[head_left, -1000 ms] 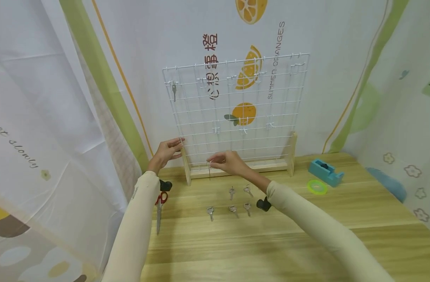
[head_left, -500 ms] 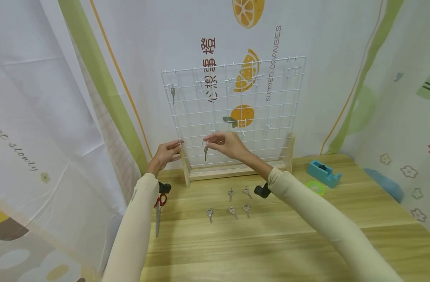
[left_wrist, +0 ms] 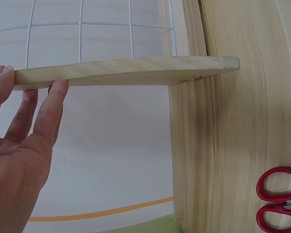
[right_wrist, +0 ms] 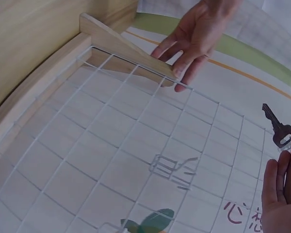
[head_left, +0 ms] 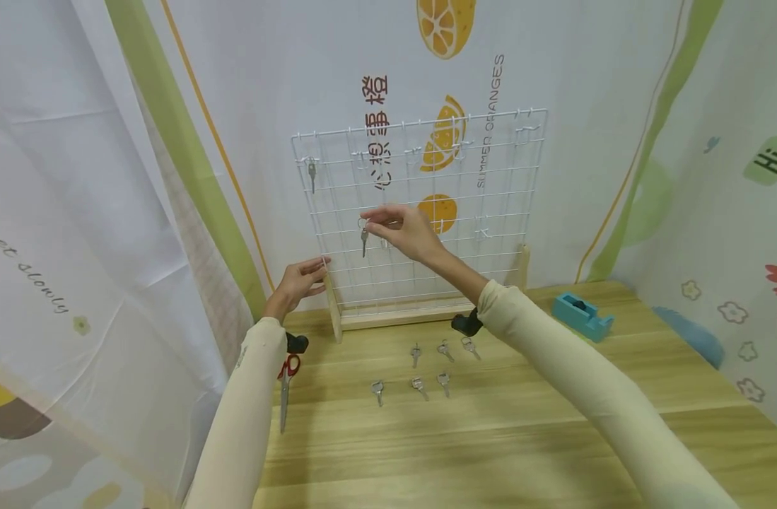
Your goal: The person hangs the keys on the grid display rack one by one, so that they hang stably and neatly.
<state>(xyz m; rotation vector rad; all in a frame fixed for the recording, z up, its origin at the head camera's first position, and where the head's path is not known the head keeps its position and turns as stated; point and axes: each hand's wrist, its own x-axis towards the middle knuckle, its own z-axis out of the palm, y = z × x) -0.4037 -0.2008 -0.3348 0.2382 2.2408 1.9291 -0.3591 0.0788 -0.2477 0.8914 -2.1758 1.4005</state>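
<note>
My right hand pinches the ring of a small key, which dangles in front of the white wire grid. In the right wrist view the same key hangs off the fingertips at the right edge. My left hand holds the upper end of the grid's left wooden support, thumb on one side and fingers on the other. Another key hangs from a hook near the grid's upper left corner. Several white hooks are fixed on the wires.
Several keys with rings lie on the wooden table before the rack. Red-handled scissors lie at left. A blue tape dispenser stands at right. Printed curtains enclose the table.
My right hand has lifted the key from low by the stand's base to about mid-height of the grid, moving slightly left. The left hand keeps its hold on the wooden support.
</note>
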